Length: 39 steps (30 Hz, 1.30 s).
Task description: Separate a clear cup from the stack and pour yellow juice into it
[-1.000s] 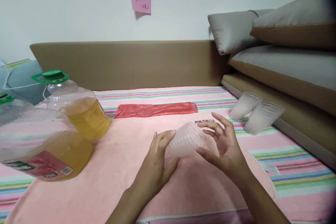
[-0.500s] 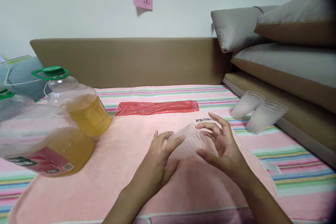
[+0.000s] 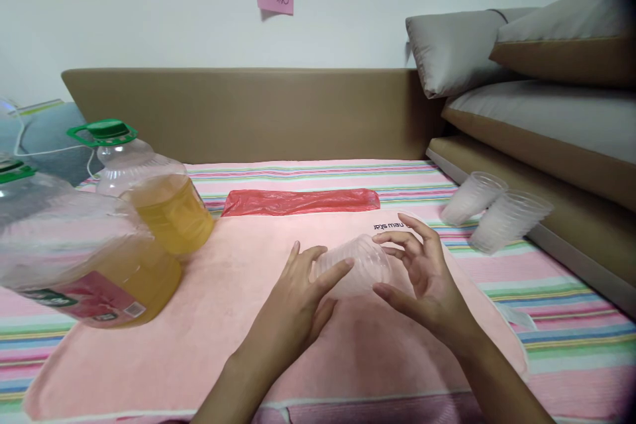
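Observation:
A stack of clear plastic cups (image 3: 365, 264) lies on its side above the pink mat, its rims turned to the right. My left hand (image 3: 311, 285) is closed round the left part of the stack, index finger across the front and thumb below. At the rim end, my right hand (image 3: 420, 271) curves its fingers and thumb about the edge, fingertips touching it. Two more stacks of clear cups stand leaning at the right: a farther cup stack (image 3: 472, 199) and a nearer cup stack (image 3: 507, 225).
Two large bottles of yellow liquid, a near bottle (image 3: 114, 278) and a far bottle (image 3: 173, 212), stand at the left. A red plastic bag (image 3: 301, 202) lies behind the pink mat (image 3: 223, 331). Grey cushions (image 3: 556, 112) are piled on the right, before a brown headboard (image 3: 258, 112).
The view has shifted slightly, so the surroundings appear a little farther right. Both hands keep nearly the same hold on the cup stack, which has tipped or turned slightly.

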Motion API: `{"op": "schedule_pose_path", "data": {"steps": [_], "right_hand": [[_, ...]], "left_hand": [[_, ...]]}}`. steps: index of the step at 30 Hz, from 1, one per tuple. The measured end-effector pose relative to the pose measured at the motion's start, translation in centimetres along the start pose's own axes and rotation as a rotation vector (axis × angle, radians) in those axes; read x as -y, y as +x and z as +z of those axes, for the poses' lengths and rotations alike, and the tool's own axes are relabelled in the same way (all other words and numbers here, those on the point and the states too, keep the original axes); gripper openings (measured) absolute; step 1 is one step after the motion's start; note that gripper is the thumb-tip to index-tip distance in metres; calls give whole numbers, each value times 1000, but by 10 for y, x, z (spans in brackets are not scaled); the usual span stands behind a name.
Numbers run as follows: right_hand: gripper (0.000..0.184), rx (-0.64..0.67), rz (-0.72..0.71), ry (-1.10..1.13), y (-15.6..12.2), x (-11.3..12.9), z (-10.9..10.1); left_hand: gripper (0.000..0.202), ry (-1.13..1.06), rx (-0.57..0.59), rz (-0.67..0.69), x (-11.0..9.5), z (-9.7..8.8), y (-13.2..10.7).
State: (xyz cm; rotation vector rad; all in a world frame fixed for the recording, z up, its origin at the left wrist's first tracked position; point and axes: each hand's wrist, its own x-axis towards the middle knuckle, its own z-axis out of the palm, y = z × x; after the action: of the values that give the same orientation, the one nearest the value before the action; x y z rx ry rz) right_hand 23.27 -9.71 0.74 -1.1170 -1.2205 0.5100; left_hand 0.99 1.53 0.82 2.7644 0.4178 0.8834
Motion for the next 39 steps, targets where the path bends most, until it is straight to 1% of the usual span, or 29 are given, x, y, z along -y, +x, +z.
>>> {"op": "schedule_pose_path", "data": {"steps": [3,5,7,9,11,12,14,16,18,21,23,28,34,39], "right_hand": [[91,-27,-20,51,2,1,1],[88,-67,-43,104,3,2,-1],[85,-156,-73,156,4,5,-7],[79,-289,-97,185,6,7,-16],[74,-407,-105,160,8,6,-27],[74,-445,-103,123,9,5,-32],[78,-464,-87,21,11,-1,-36],[84,-406,-48,-89,11,-8,-33],[87,-294,-7,-180,9,-13,-23],[91,-113,40,-283,3,-16,-3],[93,-38,79,-313,-1,-14,8],[95,37,169,-315,-4,-13,26],[86,58,161,-350,0,-18,38],[83,65,159,-371,1,-19,44]], "left_hand": [[82,11,-3,4,1,0,0],[81,19,2,7,2,0,0],[79,28,7,1,4,1,-1],[78,32,-8,-21,7,0,-1],[78,24,-69,-60,12,-2,-1],[79,18,-113,-93,15,-4,0],[83,-9,-225,-172,20,-8,1],[90,-63,-346,-256,25,-12,2],[98,-132,-452,-338,30,-14,3],[103,-221,-568,-435,33,-17,5],[103,-276,-618,-458,34,-18,6],[102,-388,-663,-501,33,-17,8],[99,-399,-683,-518,29,-17,9],[100,-423,-717,-518,26,-17,10]]}}
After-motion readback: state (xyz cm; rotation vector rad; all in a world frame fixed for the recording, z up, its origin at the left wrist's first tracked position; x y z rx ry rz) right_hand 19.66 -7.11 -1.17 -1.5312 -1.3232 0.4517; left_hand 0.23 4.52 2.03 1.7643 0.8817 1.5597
